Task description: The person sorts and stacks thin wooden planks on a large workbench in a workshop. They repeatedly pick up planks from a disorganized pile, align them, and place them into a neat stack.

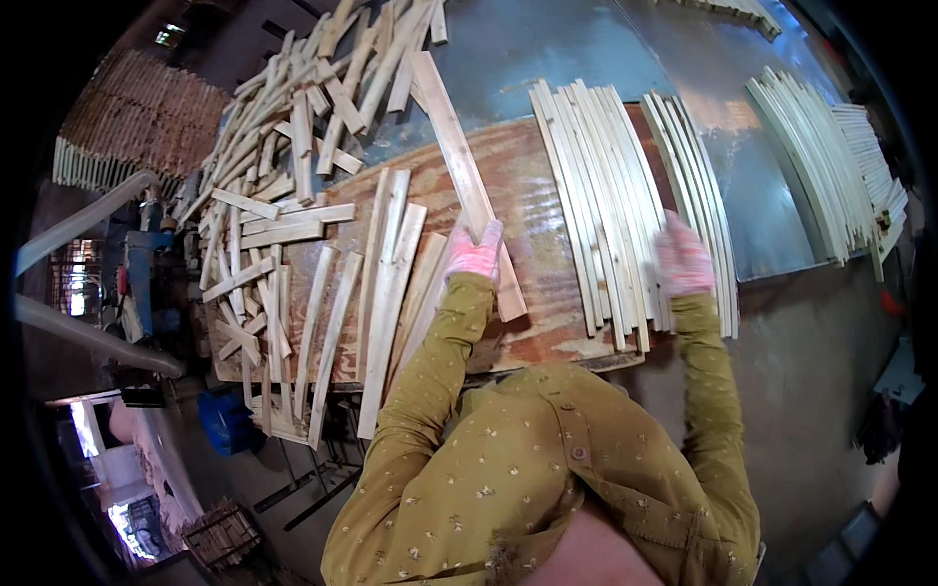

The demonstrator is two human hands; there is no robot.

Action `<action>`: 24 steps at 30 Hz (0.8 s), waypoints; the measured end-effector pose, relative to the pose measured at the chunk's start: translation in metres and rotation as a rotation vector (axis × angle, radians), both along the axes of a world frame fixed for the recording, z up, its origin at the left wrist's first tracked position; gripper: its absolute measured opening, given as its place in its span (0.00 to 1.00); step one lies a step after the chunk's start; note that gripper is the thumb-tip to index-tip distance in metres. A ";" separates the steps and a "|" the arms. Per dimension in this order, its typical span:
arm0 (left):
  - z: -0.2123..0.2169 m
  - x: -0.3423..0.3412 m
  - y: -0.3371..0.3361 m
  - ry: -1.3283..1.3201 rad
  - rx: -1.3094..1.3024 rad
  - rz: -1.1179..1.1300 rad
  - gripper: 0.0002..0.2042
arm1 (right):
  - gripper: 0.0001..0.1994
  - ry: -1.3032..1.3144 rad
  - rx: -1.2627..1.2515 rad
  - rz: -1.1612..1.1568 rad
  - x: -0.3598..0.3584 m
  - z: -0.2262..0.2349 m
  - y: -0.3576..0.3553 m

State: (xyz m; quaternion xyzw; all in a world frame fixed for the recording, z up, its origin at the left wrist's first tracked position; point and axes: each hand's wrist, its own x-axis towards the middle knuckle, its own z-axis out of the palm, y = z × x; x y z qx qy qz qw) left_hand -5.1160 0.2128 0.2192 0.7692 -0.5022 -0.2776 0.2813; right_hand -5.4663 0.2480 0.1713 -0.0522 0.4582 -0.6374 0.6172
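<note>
Nearest the camera are the person's own mustard-yellow sleeves, rising from the lower edge to two hands in pink gloves.

The left hand [476,256] lies flat, fingers spread, on the near end of a long wooden plank [461,166]. It presses down on the wood and does not seem to wrap around it. The plank runs diagonally away across a brown plywood board [528,205] that serves as the work surface.

The right hand [682,260] is blurred; it rests on a row of thin pale wooden slats [598,200] laid side by side. Whether its fingers are closed on a slat cannot be told.

Just left of the left forearm, several wider wooden strips [386,283] lie roughly parallel on the board, some reaching past its near edge. They crowd the space beside the plank. A second, narrower bundle of slats [696,190] lies just right of the first row, touching it near the right hand.

Farther left, a loose jumbled heap of short wood offcuts [278,166] spreads across the board's edge and up toward the far end of the plank.

Beyond the board is a grey metal tabletop [576,44]. On its right side, well apart from the hands, lies another large curved stack of slats [821,161].

At far left, stacked wood pieces [137,122] stand in rows. No container shows clearly.
</note>
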 end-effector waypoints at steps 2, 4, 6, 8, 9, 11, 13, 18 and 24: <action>0.004 -0.014 0.010 0.007 0.122 -0.065 0.28 | 0.24 1.313 -0.219 0.417 0.044 0.031 0.001; -0.008 -0.025 0.016 -0.076 0.240 -0.175 0.25 | 0.28 1.910 -0.191 0.276 0.070 0.048 -0.002; -0.003 -0.055 0.027 -0.151 0.397 -0.290 0.22 | 0.31 1.997 0.033 0.248 0.064 0.042 -0.006; -0.019 -0.060 0.038 -0.215 0.353 -0.393 0.20 | 0.33 2.025 0.236 0.315 0.053 0.032 -0.003; -0.027 -0.062 0.042 -0.214 0.327 -0.408 0.19 | 0.33 2.025 0.224 0.348 0.050 0.026 0.000; -0.045 -0.059 0.045 0.109 0.267 -0.352 0.17 | 0.34 2.036 0.187 0.431 0.045 0.020 0.007; -0.083 -0.028 0.038 0.716 0.173 -0.174 0.15 | 0.32 2.031 0.065 0.273 0.047 0.029 0.010; -0.044 0.017 0.023 2.278 0.544 -0.188 0.19 | 0.22 1.223 -0.149 0.220 0.077 0.022 0.031; -0.040 0.020 0.031 2.155 0.302 -0.292 0.35 | 0.19 0.816 -0.163 0.456 0.140 0.046 0.034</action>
